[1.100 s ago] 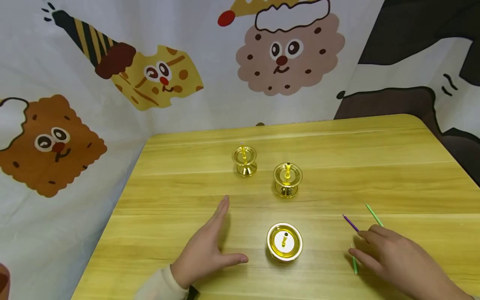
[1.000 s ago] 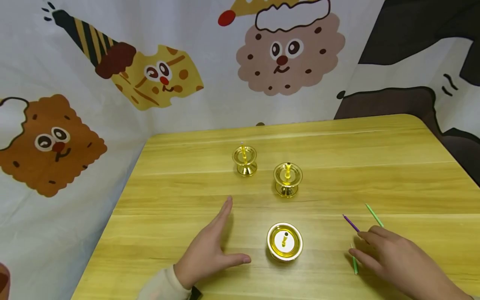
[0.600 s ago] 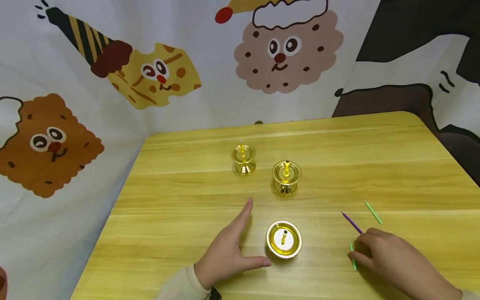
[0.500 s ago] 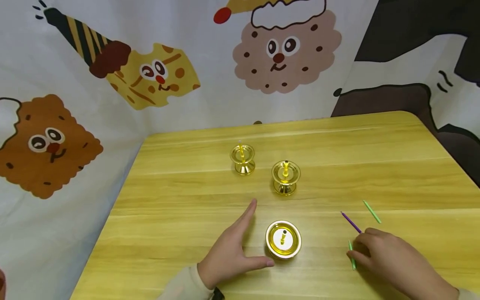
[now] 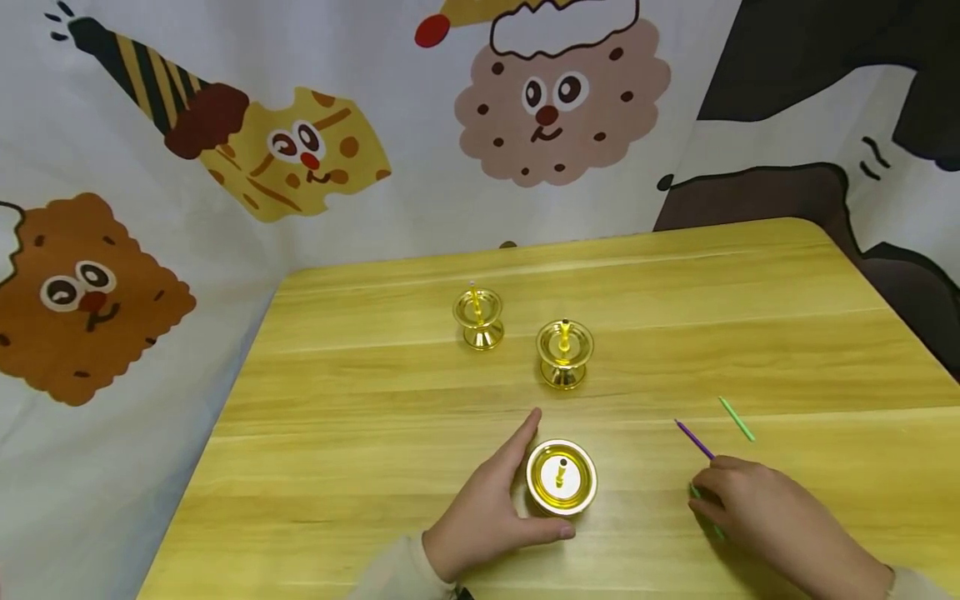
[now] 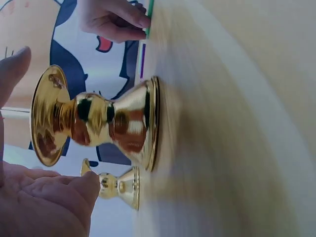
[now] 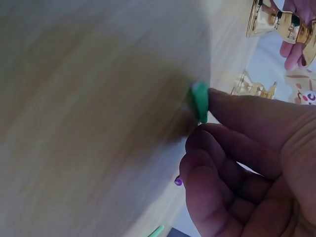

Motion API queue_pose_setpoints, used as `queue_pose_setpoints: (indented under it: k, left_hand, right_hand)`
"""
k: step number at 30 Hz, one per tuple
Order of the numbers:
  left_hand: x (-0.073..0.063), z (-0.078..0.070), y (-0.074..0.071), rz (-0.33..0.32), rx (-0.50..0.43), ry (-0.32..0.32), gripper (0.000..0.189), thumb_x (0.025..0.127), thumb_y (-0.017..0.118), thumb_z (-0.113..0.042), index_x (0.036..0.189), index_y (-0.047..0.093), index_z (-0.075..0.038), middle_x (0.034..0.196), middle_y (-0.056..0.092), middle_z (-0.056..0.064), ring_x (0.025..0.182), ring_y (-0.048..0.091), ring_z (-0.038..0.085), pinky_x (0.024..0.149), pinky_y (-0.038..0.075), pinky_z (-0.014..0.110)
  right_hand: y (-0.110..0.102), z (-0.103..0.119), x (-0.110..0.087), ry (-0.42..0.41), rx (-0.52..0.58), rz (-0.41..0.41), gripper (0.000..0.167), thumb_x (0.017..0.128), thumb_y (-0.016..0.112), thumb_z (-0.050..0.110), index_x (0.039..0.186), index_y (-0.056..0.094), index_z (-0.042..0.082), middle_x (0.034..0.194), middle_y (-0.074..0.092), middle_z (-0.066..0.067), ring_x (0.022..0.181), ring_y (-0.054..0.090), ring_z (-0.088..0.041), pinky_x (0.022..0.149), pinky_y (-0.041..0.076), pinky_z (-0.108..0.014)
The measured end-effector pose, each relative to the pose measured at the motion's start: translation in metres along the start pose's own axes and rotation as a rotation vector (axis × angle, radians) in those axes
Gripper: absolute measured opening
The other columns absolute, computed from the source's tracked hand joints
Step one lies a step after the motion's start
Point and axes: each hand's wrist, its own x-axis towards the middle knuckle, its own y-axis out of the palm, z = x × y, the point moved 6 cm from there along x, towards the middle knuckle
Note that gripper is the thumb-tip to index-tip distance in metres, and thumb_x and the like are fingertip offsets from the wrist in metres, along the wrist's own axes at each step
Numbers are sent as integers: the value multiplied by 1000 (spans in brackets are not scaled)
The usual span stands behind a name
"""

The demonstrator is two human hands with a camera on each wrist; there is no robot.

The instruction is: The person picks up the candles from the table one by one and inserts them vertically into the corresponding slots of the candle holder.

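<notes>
A shiny gold candle holder [image 5: 561, 479] with a round dish and a short central stem stands upright near the front. My left hand [image 5: 483, 512] is spread around its left side, thumb in front and fingers behind; the left wrist view shows a gap between palm and holder [image 6: 98, 118]. At the right, my right hand [image 5: 776, 512] pinches a thin green candle [image 7: 200, 102] between thumb and fingertip, low over the table. A purple candle [image 5: 693, 439] lies just beyond those fingers, its near end hidden by them. Another green candle [image 5: 737, 418] lies farther back.
Two more gold candle holders stand toward the back, one left of centre [image 5: 481, 315] and one nearer [image 5: 564, 354]. Both have a thin upright stem in the dish. The wooden table [image 5: 337, 433] ends against a cloth [image 5: 420, 208] printed with cartoon biscuits.
My left hand has moved right, from beside the front holder to around it. The right fingers have closed on the near green candle, which has turned slightly. The head view has shifted a little.
</notes>
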Motion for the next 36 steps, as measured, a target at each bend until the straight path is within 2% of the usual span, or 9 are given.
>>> queue_pose_setpoints:
  k: [4, 9, 13, 19, 24, 27, 31, 36]
  left_hand:
    - [2, -1, 5, 0, -29, 8, 116, 74, 91, -35, 161, 15, -32, 163, 28, 1, 147, 29, 16, 119, 26, 45]
    - [3, 0, 10, -8, -20, -1, 108, 78, 88, -34, 161, 21, -24, 160, 35, 3, 145, 34, 18, 118, 28, 46]
    - [2, 2, 12, -8, -38, -28, 103, 79, 88, -32, 160, 26, -22, 158, 39, 2, 143, 36, 19, 118, 29, 46]
    - [2, 3, 13, -4, -44, -13, 97, 81, 86, -33, 159, 28, -29, 155, 43, 4, 140, 41, 18, 116, 32, 44]
    - [2, 3, 13, 1, -46, -8, 96, 81, 86, -34, 158, 28, -30, 154, 44, 4, 139, 42, 16, 116, 33, 44]
    - [2, 3, 13, 4, -41, -12, 96, 81, 86, -35, 158, 28, -31, 153, 45, 4, 139, 42, 17, 116, 34, 44]
    - [2, 3, 12, 5, -31, -12, 96, 82, 85, -36, 158, 28, -33, 153, 45, 4, 139, 42, 17, 116, 34, 45]
    - [3, 2, 12, 8, -31, 2, 97, 82, 85, -35, 159, 28, -28, 154, 44, 5, 140, 41, 18, 116, 33, 44]
  right_hand:
    - [-3, 7, 0, -72, -24, -75, 25, 79, 84, 10, 72, 67, 28, 72, 49, 21, 63, 42, 6, 56, 47, -22]
    - [-7, 12, -3, -126, -66, -154, 33, 75, 86, 8, 69, 63, 31, 71, 46, 22, 62, 38, 6, 53, 43, -20]
    - [-6, 14, -3, -130, -65, -173, 36, 76, 84, 9, 67, 57, 32, 70, 41, 22, 60, 34, 5, 51, 38, -20]
    - [-6, 16, -5, -117, -61, -205, 40, 75, 79, 5, 66, 47, 28, 67, 34, 20, 58, 29, 3, 49, 32, -19]
    - [-10, 17, -2, -65, -6, -176, 31, 81, 78, 9, 72, 54, 26, 68, 39, 19, 59, 33, 3, 51, 36, -21]
    - [-17, 22, 0, -95, 40, -252, 27, 77, 81, 8, 77, 60, 26, 72, 45, 22, 63, 38, 5, 53, 40, -21]
    - [-29, 32, 1, -191, 93, -413, 32, 69, 83, 4, 82, 63, 26, 79, 54, 23, 69, 51, 6, 58, 46, -15]
    - [-38, 44, 2, -253, 179, -494, 37, 69, 81, -2, 86, 63, 26, 83, 61, 21, 74, 64, 4, 64, 50, -9]
